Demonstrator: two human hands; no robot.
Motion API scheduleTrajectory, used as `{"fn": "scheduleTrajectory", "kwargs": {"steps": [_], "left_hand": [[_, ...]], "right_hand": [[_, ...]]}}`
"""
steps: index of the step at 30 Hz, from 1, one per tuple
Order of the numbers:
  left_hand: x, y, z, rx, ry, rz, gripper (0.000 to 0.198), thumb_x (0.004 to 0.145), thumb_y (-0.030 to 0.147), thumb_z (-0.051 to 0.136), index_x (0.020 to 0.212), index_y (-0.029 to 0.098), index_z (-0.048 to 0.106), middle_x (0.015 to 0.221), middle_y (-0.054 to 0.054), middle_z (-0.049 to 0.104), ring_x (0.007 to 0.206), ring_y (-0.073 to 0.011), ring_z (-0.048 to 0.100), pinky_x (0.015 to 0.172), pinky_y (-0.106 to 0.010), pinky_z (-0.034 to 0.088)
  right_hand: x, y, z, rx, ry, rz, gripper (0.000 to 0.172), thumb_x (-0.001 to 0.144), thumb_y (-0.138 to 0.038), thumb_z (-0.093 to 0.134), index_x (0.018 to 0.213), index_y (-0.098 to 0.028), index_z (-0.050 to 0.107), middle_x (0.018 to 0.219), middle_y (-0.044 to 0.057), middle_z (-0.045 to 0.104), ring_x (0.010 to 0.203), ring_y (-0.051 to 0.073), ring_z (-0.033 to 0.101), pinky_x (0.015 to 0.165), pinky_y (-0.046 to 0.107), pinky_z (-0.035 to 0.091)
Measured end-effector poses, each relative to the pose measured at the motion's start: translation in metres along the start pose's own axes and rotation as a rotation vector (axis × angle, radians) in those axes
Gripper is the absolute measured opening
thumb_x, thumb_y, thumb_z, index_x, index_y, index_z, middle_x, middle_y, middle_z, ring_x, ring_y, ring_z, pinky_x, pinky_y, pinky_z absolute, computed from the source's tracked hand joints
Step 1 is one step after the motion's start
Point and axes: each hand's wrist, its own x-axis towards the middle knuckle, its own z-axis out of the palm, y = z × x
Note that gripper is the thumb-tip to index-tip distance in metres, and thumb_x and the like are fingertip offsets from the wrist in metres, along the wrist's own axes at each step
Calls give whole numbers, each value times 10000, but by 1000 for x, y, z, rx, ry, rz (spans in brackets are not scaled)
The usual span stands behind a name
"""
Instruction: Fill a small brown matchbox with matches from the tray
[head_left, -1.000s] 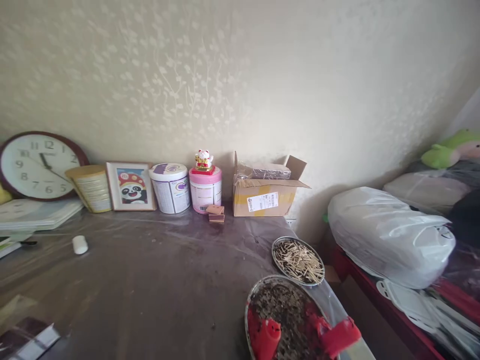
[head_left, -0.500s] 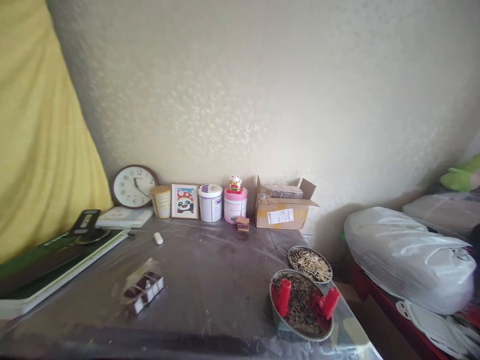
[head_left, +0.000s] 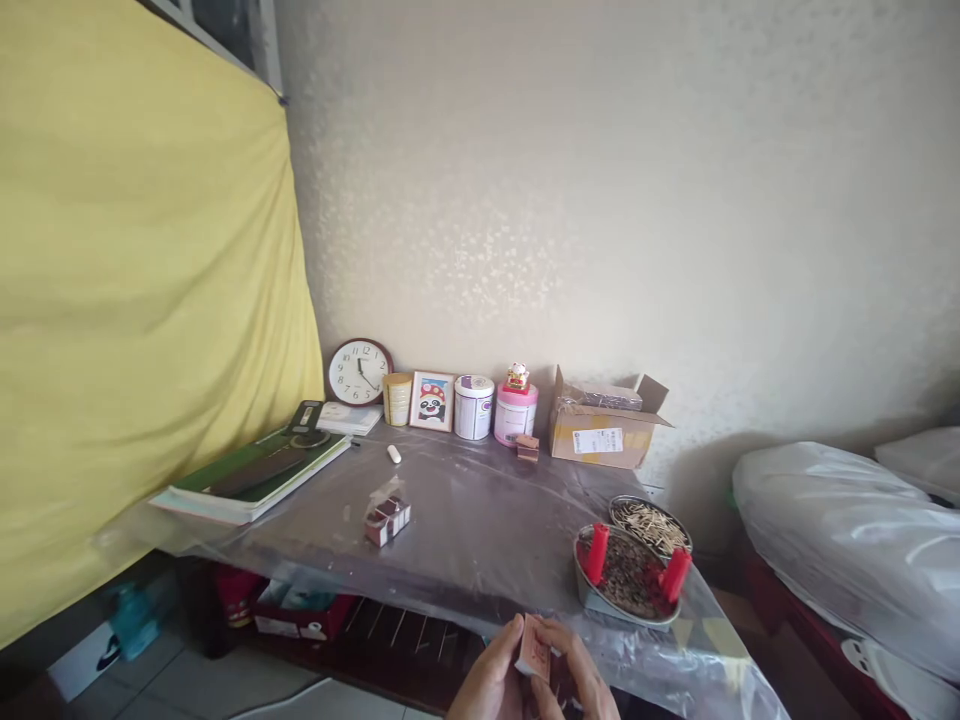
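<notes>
A small matchbox with an orange-red label is held in front of the table's near edge. On its left side, my left hand is closed on it with the thumb at the edge. My right hand grips the same matchbox from the right, fingers bent over it. The lower parts of both hands run out of the frame. Beyond them stands a metal bowl of dark ash or soil with two red candles. Behind it, a dish of loose matchsticks overlaps the bowl.
On the plastic-covered table lie a partly wrapped pack of small boxes, a white capsule-shaped object and a green book. Along the wall stand a clock, picture frame, tins and a cardboard box.
Both hands have come into view at the bottom, holding a matchbox. The camera view has shifted back and left, showing the table's front edge and the floor.
</notes>
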Motion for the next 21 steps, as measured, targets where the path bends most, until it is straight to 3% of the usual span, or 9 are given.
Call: {"fn": "scheduleTrajectory", "kwargs": {"steps": [4, 8, 12, 16, 21], "left_hand": [[0, -5, -2, 14, -51, 87, 320, 866, 408, 539, 1053, 188, 677, 987, -102, 733, 1019, -256, 637, 876, -346, 418], [-2, -8, -3, 12, -25, 159, 270, 884, 367, 530, 1078, 230, 659, 1037, -74, 733, 979, -217, 653, 855, -333, 431], [-6, -11, 2, 19, 9, 161, 307, 892, 355, 525, 1147, 216, 623, 1081, -83, 724, 977, -220, 659, 873, -348, 435], [-8, -12, 7, 42, 29, 137, 349, 881, 382, 538, 1185, 222, 602, 1115, -85, 709, 1052, -252, 637, 898, -361, 423], [-8, -13, 7, 75, 33, 144, 344, 882, 383, 535, 1176, 220, 612, 1083, -81, 696, 1054, -232, 607, 864, -326, 425]], "right_hand": [[0, -1, -5, 26, -40, 52, 356, 873, -497, 526, 1139, -287, 635, 1192, 65, 645, 1096, 225, 626, 908, 286, 528], [1, -7, -12, 38, -75, 106, 345, 864, -442, 548, 1163, -288, 624, 1198, 53, 644, 1086, 222, 633, 833, 251, 559], [1, -16, -19, 58, -157, 214, 334, 860, -342, 564, 1179, -248, 588, 1129, 55, 681, 941, 208, 689, 772, 254, 577], [-3, -20, -19, 68, -156, 306, 385, 868, -297, 540, 1242, -215, 507, 1052, 61, 707, 789, 192, 707, 703, 266, 585], [-7, -19, -15, -7, -104, 275, 432, 845, -245, 523, 1273, -206, 486, 1153, 74, 681, 947, 213, 694, 785, 282, 574]]}}
